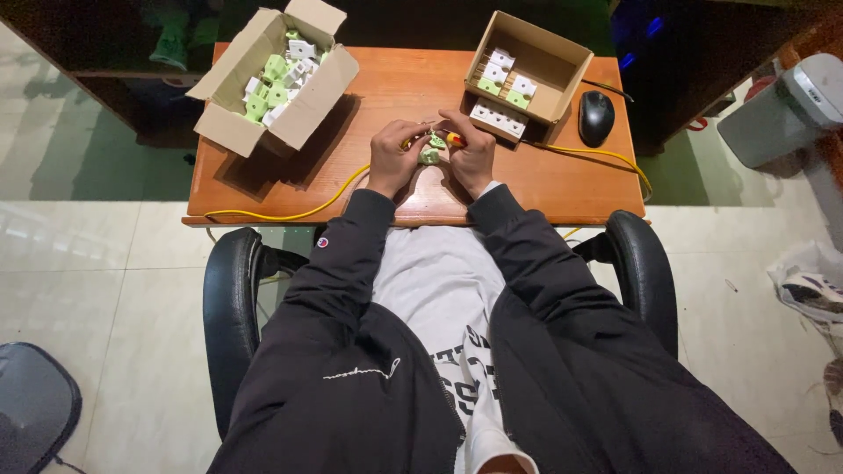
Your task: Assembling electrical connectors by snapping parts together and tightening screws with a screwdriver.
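- A large open brown cardboard box sits at the far left of the orange-brown wooden desk, full of loose pale green and white plastic plug parts.
- A thin yellow cable runs along the desk's near edge on the left and curves up toward the hands.
- The left hand rests near the desk's middle, fingers curled closed around a small pale green plastic plug piece, which lies just between the two hands, low over the desktop.
- The right hand touches the same piece from the other side, fingers pinched tight on a small red-and-yellow-handled screwdriver whose tip I cannot make out.
- A smaller open cardboard box stands just beyond the right hand, with white and green plug pieces set in rows inside it.
- A black computer mouse lies right of that box, on the desk.
- Black padded chair armrests frame the black-sleeved arms below.
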